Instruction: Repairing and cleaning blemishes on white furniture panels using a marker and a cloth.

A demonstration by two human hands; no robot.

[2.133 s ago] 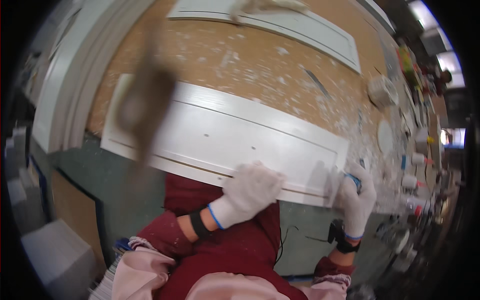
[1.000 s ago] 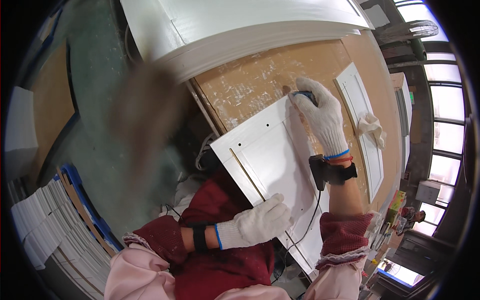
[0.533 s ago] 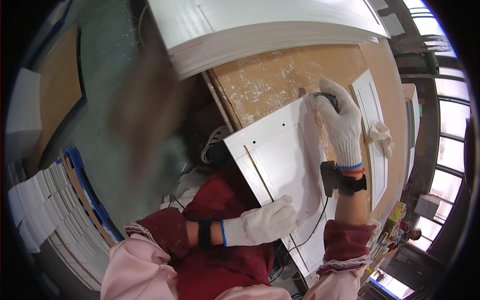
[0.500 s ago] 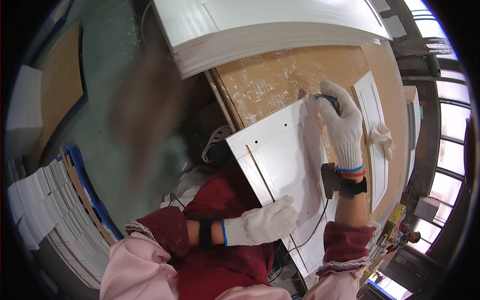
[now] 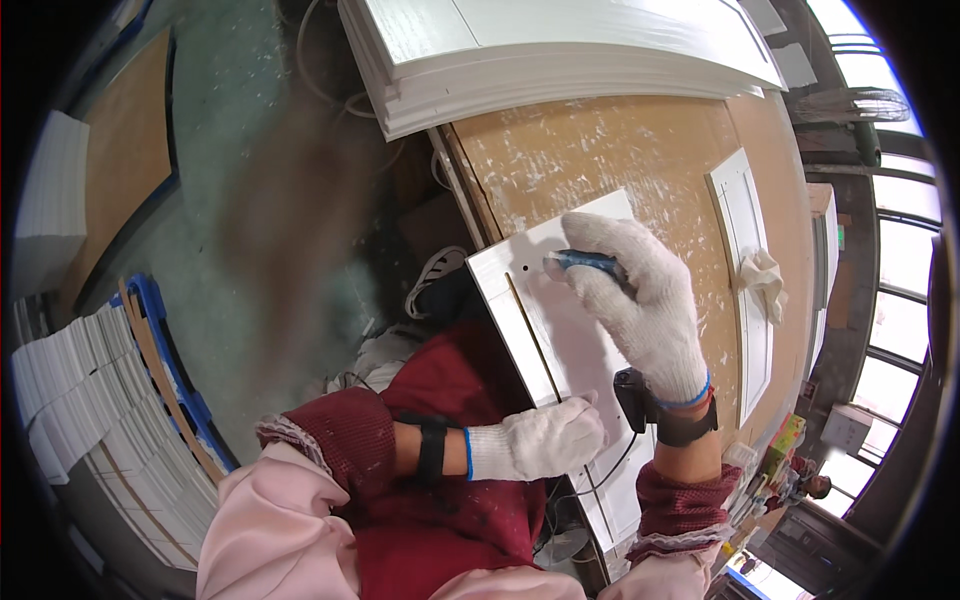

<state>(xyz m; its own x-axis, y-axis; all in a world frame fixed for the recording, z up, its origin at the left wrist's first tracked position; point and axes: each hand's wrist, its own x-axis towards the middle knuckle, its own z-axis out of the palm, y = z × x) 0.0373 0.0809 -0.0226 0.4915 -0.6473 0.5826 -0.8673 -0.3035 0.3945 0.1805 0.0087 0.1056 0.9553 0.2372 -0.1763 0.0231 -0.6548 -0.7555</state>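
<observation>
R hand (image 5: 645,305) grips blue tool (image 5: 590,262) over wht panel (image 5: 575,340) on counter (image 5: 580,145); L hand (image 5: 540,440) at panel edge, grip unclear.

Two gloved hands, the left hand (image 5: 545,442) and the right hand (image 5: 648,305), were at one grooved panel (image 5: 580,340). Over this panel was one blue tool (image 5: 592,262); to the panel's right, one other panel (image 5: 757,350) and one pale cloth (image 5: 764,285); beyond it, one stack of white boards (image 5: 570,60) (layers too close to count); left of it, one shoe (image 5: 436,277).
</observation>
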